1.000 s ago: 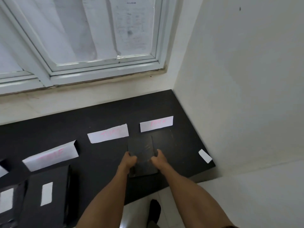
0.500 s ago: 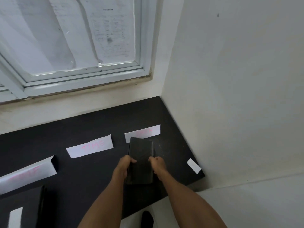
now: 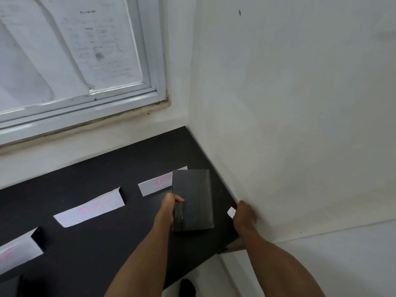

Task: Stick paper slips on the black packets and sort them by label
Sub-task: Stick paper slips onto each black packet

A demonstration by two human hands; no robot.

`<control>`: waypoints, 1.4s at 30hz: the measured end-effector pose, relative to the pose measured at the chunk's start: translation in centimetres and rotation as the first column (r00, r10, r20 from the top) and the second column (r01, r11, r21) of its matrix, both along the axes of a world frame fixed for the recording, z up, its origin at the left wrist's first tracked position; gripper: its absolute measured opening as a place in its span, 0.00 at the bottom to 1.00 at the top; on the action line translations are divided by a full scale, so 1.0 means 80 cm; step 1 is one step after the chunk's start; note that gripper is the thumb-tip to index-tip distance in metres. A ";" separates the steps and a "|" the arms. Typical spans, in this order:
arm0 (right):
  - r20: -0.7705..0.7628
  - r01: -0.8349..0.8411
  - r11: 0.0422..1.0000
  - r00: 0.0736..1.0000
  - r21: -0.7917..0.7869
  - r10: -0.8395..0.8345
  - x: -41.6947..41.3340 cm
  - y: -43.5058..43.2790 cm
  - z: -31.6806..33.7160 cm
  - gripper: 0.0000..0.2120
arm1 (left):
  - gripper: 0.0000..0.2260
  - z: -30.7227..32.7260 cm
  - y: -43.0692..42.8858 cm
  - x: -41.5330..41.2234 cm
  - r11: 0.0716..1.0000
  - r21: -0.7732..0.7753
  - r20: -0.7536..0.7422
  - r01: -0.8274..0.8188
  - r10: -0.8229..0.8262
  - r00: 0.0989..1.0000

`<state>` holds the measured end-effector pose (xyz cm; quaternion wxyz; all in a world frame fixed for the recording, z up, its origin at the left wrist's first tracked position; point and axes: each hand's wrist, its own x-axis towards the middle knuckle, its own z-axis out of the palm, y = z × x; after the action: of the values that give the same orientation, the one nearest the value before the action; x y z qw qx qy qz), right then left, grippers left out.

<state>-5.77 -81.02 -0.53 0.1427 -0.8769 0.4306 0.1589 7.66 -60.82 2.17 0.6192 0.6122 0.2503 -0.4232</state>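
My left hand (image 3: 169, 211) grips a black packet (image 3: 192, 200) by its left edge and holds it flat just above the black table (image 3: 107, 168). The packet's face shows no slip. Its far end covers part of the rightmost white label (image 3: 154, 185), which has pink writing. My right hand (image 3: 244, 214) is at the table's right edge by the wall. Its fingers curl down onto a small white paper slip (image 3: 231, 212) and hide most of it.
Two more white labels with pink writing, one (image 3: 92, 209) and the other (image 3: 17, 252), lie in a row to the left. A dark packet corner (image 3: 8, 287) shows at the bottom left. A white wall (image 3: 300, 125) bounds the table on the right; a window (image 3: 64, 61) is behind.
My right hand let go of the packet and moved right to the small slip by the wall. My left hand now holds the packet alone, lifted and shifted toward the rightmost label.
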 end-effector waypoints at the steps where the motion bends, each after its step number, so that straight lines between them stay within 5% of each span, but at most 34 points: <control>1: -0.022 -0.013 1.000 1.000 -0.019 0.012 -0.001 0.003 -0.001 0.10 | 0.24 -0.001 -0.001 0.000 1.000 0.007 0.003 0.002 -0.002 1.000; 11: 0.010 0.064 0.997 0.998 -0.045 -0.063 -0.012 0.002 -0.011 0.10 | 0.25 -0.002 0.011 0.005 0.999 0.034 0.023 -0.007 0.007 1.000; 15: 0.274 0.168 0.985 0.946 0.034 -0.171 0.003 0.012 0.007 0.13 | 0.25 0.010 0.024 0.002 0.998 -0.028 0.016 -0.057 0.058 0.998; 19: 0.580 0.279 0.927 0.723 0.251 -0.375 0.056 0.045 0.060 0.16 | 0.21 0.035 0.047 0.006 0.984 -0.132 0.022 -0.118 0.122 0.992; 23: 0.747 -0.005 0.893 0.549 0.450 -0.374 0.108 0.119 0.113 0.17 | 0.25 0.067 0.091 0.016 0.955 -0.221 0.085 -0.200 0.223 0.971; 28: 0.758 -0.314 0.808 0.611 0.499 -0.230 0.143 0.242 0.143 0.13 | 0.40 0.112 0.168 0.018 0.938 -0.263 0.208 -0.225 0.282 0.936; 42: 0.843 -0.539 0.831 0.503 0.134 0.190 0.150 0.480 0.220 0.12 | 0.23 0.187 0.402 0.002 0.926 -0.179 0.437 -0.331 0.376 0.817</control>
<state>6.27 -42.59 17.03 0.4500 -0.8775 0.0796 -0.1451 7.86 -28.68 17.13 0.7568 0.6081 0.1842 -0.1535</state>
